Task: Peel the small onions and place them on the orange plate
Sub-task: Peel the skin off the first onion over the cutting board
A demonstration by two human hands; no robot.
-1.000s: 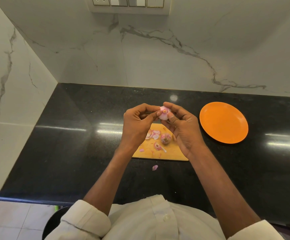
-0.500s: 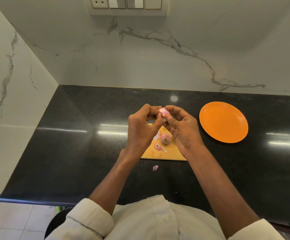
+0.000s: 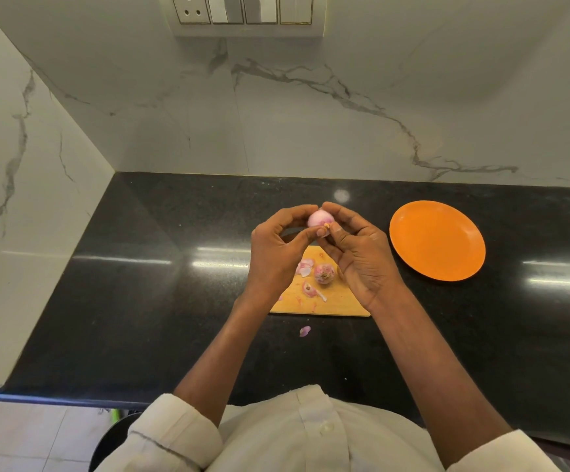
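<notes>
A small pale pink onion is held up above the counter between both hands. My left hand curls round its left side, thumb tip under it. My right hand grips its right side, thumb and forefinger pinching the brownish root end. Below them a second small onion, with skin on, lies on a wooden cutting board among pink peel scraps. The orange plate sits to the right of the board with nothing on it.
One peel scrap lies on the black counter in front of the board. Marble walls close the counter at the back and left. A switch panel is on the back wall. The counter's front edge is near my body.
The onion has been turned between my fingers, so its smooth rounded side now faces up. Both hands stayed above the board, shifting slightly.
</notes>
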